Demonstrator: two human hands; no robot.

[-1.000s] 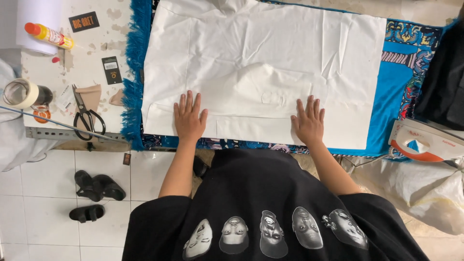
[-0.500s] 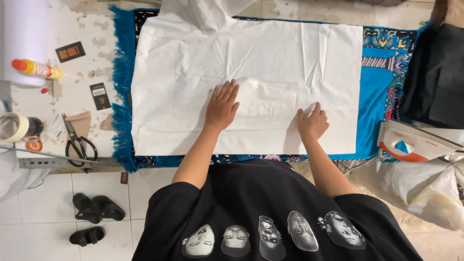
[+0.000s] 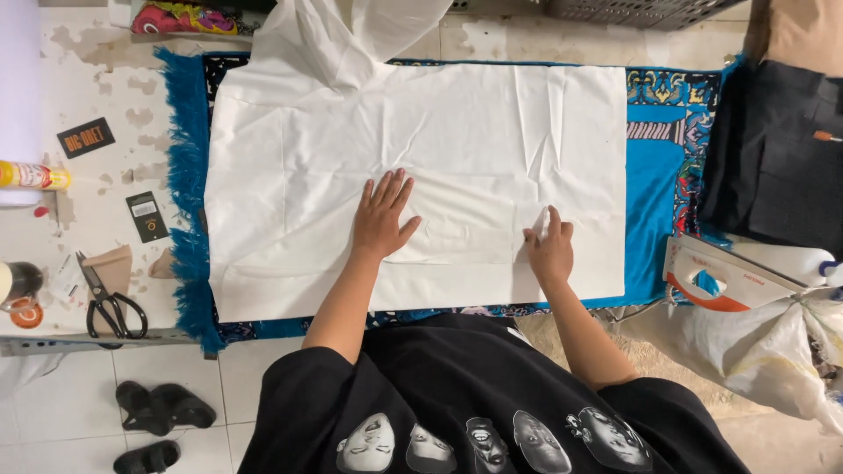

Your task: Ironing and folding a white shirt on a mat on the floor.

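The left hand (image 3: 384,218) lies flat and open on the white cloth (image 3: 492,132), with the fingers spread and pointing away from the person. The right hand (image 3: 550,250) rests on the same cloth, to the right of the left hand and a little nearer to the body; its fingers are partly bent and press a low fold, holding nothing. The cloth is spread under both hands, over a blue patterned mat (image 3: 654,189). Far to the left of the left hand, black scissors (image 3: 110,307) lie on the worn tabletop (image 3: 97,96). To the right of the right hand stands a white and orange iron (image 3: 720,276), with dark folded clothes (image 3: 777,158) beyond it.
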